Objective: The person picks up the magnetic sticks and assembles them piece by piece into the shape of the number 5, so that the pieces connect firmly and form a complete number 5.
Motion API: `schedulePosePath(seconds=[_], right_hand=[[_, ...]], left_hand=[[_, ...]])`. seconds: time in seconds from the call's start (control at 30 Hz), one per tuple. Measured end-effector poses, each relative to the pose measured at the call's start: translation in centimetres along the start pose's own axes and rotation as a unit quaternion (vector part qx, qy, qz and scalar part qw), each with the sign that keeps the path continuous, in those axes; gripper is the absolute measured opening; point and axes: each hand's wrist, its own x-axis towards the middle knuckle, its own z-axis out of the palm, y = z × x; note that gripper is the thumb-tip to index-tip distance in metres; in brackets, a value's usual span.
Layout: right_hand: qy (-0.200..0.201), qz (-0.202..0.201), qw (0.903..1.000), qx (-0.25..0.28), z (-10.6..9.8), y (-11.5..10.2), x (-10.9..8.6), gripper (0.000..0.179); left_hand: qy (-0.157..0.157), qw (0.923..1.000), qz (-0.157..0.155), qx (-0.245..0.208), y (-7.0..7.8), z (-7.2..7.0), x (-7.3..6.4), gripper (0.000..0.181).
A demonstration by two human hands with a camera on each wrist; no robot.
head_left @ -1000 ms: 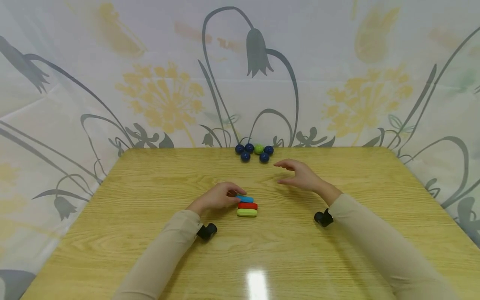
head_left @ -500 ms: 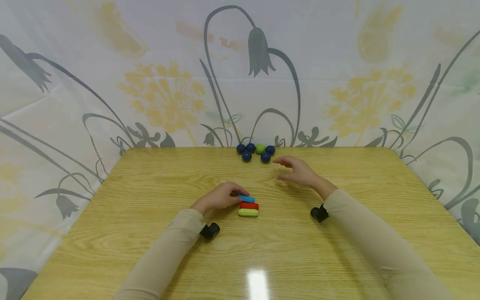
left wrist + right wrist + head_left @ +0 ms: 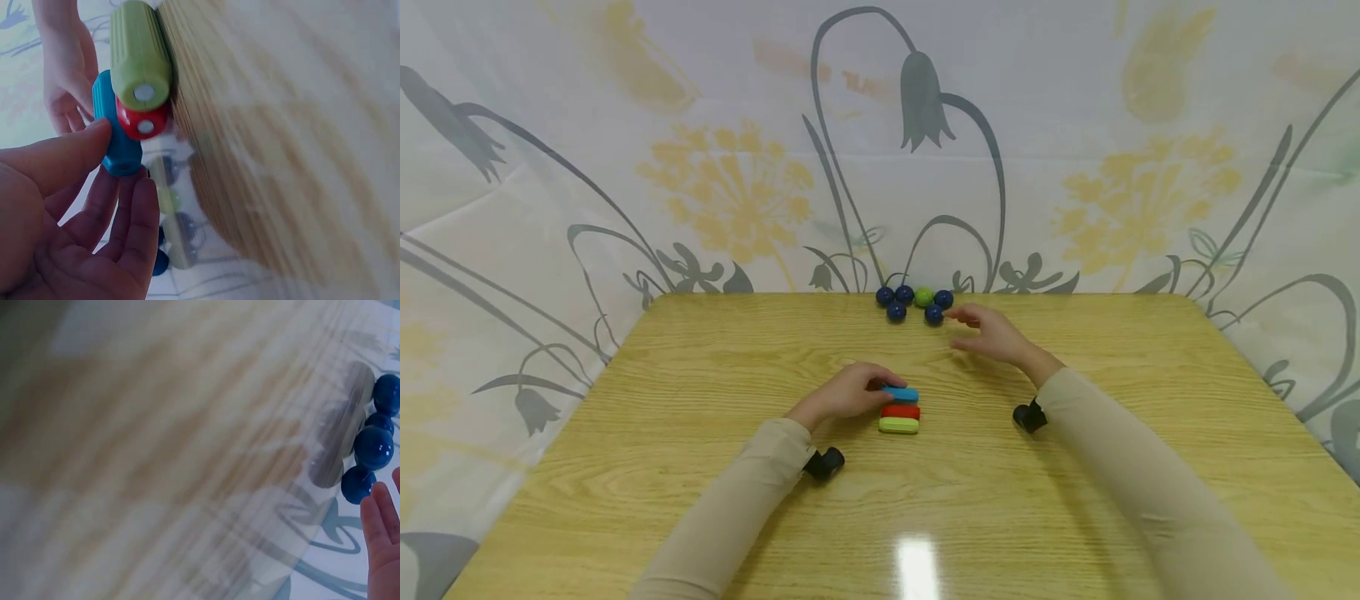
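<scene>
In the head view, my left hand (image 3: pixel 852 392) pinches a blue rod (image 3: pixel 906 393) between thumb and fingers. Just nearer than it lie a red rod (image 3: pixel 900 412) and a lime rod (image 3: pixel 898 426), side by side on the table. Pale round discs show on the ends of the lime rod (image 3: pixel 139 56) and the red rod (image 3: pixel 142 122) in the left wrist view. My right hand (image 3: pixel 994 335) is held with its fingers spread from the thumb, close to the front right dark blue ball (image 3: pixel 934 315); whether it touches the ball, I cannot tell.
Several dark blue balls (image 3: pixel 897 312) and one green ball (image 3: pixel 923 297) sit at the far edge of the wooden table (image 3: pixel 737 350). A patterned cloth (image 3: pixel 737 100) hangs behind that edge. Each wrist carries a small black camera (image 3: pixel 826 463).
The blue rod, still pinched in my left hand, has shifted slightly right and away from the red rod. My right hand has moved left and forward, up to the front right ball.
</scene>
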Motion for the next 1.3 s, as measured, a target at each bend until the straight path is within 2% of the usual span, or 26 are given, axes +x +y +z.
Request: schedulePosePath(seconds=[0.13, 0.37, 0.73, 0.97, 1.3], right_hand=[[0.001, 0.0, 1.0, 0.0, 0.1, 0.2, 0.5, 0.047], [0.004, -0.023, 0.9997, -0.004, 0.1, 0.6, 1.6, 0.046], [-0.016, 0.004, 0.9994, -0.03, 0.1, 0.8, 3.2, 0.047], [-0.021, 0.025, 0.9989, -0.034, -0.1, 0.4, 3.5, 0.04], [-0.038, 0.016, 0.9975, -0.057, -0.3, 0.9, 3.1, 0.036]], left_hand=[[0.001, 1.0, 0.008, 0.001, 0.4, 0.2, 0.1, 0.027], [-0.003, 1.0, 0.002, -0.007, 1.2, 0.8, 0.4, 0.027], [-0.007, 0.9997, 0.013, -0.022, 1.8, 1.5, 0.8, 0.027], [-0.005, 0.9996, 0.013, -0.023, 2.1, 1.7, 1.0, 0.027], [-0.007, 0.9997, 0.001, -0.022, 2.5, 2.0, 1.4, 0.028]])
